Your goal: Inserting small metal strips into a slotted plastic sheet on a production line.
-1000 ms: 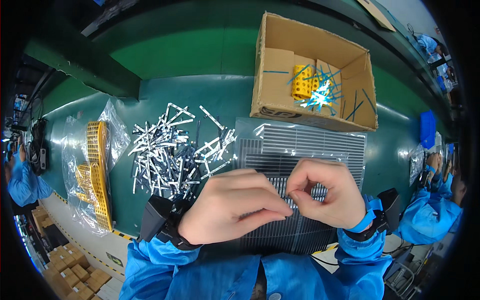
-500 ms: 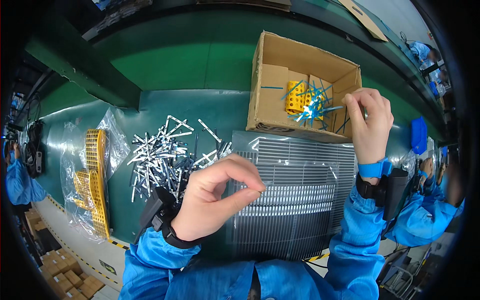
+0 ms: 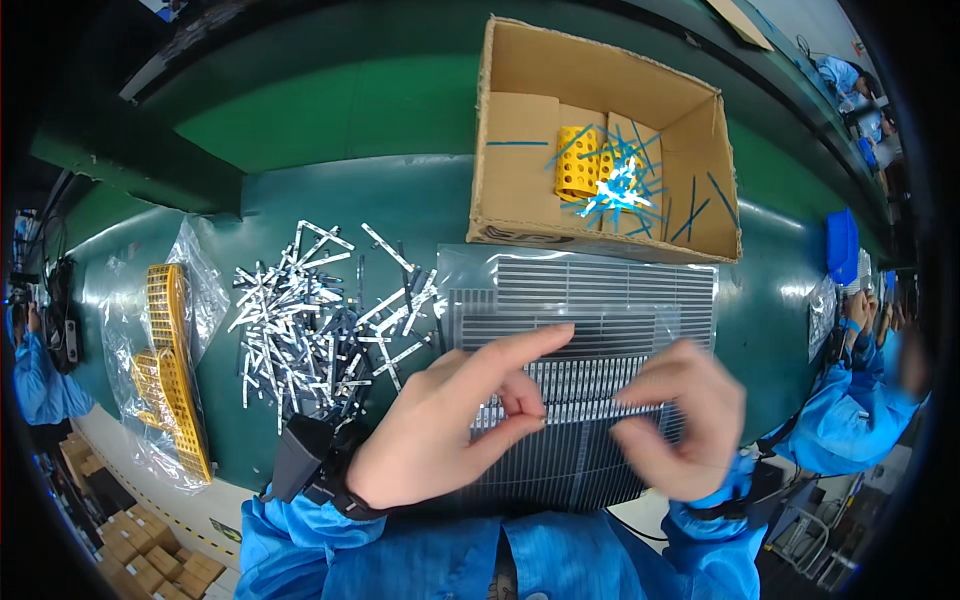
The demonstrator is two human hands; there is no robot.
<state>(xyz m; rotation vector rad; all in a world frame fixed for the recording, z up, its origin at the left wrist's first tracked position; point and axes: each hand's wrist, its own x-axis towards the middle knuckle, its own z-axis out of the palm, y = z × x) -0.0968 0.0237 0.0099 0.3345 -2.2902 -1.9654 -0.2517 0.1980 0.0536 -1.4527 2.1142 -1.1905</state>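
My left hand (image 3: 455,425) is over the ribbed grey sheets, its index finger stretched out and raised from the thumb, the other fingers curled; no held thing shows. To its right, my right hand (image 3: 685,415) is blurred by motion, with thumb and index finger apart and nothing visible between them. Below both hands, rows of short white-and-dark strips (image 3: 575,378) lie side by side across a sheet of dark parallel bars (image 3: 590,450). A loose heap of similar strips (image 3: 300,330) is left of my left hand.
Behind the sheets, a cardboard box (image 3: 605,240) holds thin blue strips (image 3: 622,185) and a yellow perforated piece (image 3: 577,165). At left, yellow perforated bands (image 3: 178,380) lie with clear plastic. A blue bin (image 3: 841,245) is at far right, with co-workers on both sides.
My right hand has come down from the box's right side to the sheets. My left index finger has lifted from the thumb. The view has shifted slightly.
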